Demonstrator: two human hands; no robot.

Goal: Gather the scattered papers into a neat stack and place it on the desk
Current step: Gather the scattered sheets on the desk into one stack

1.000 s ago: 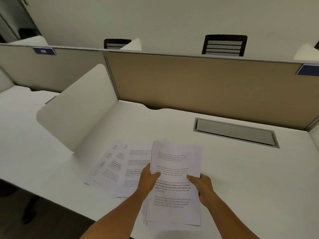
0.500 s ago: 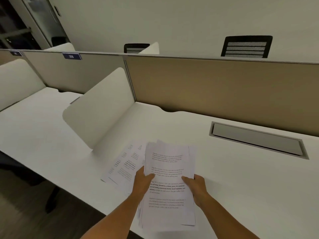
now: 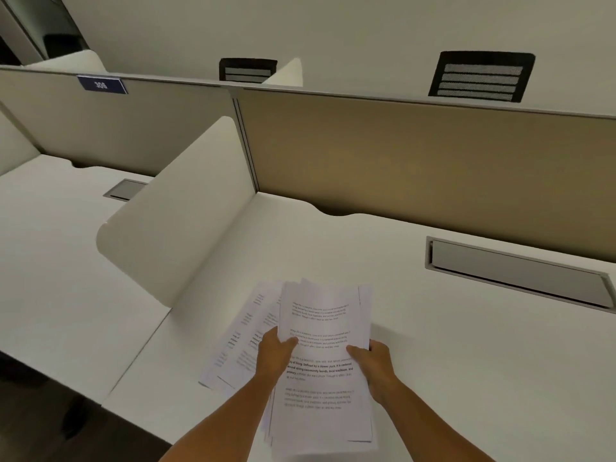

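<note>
I hold a loose stack of printed white papers (image 3: pixel 321 371) over the near edge of the white desk (image 3: pixel 466 361). My left hand (image 3: pixel 275 356) grips its left edge, thumb on top. My right hand (image 3: pixel 371 360) grips its right edge. The sheets in the stack are fanned and uneven at the top and bottom. To the left, partly under the stack and my left hand, several more printed sheets (image 3: pixel 238 338) lie flat and overlapping on the desk.
A white side divider (image 3: pixel 176 221) stands just left of the papers. A tan back partition (image 3: pixel 416 161) closes the far side. A grey cable hatch (image 3: pixel 516 271) is set in the desk at the right. Two black chair backs show beyond the partition.
My view has turned left and nearer, so the papers sit further right in frame. The stack has shifted over the flat sheets, covering more of them. Both hands keep their grip.
</note>
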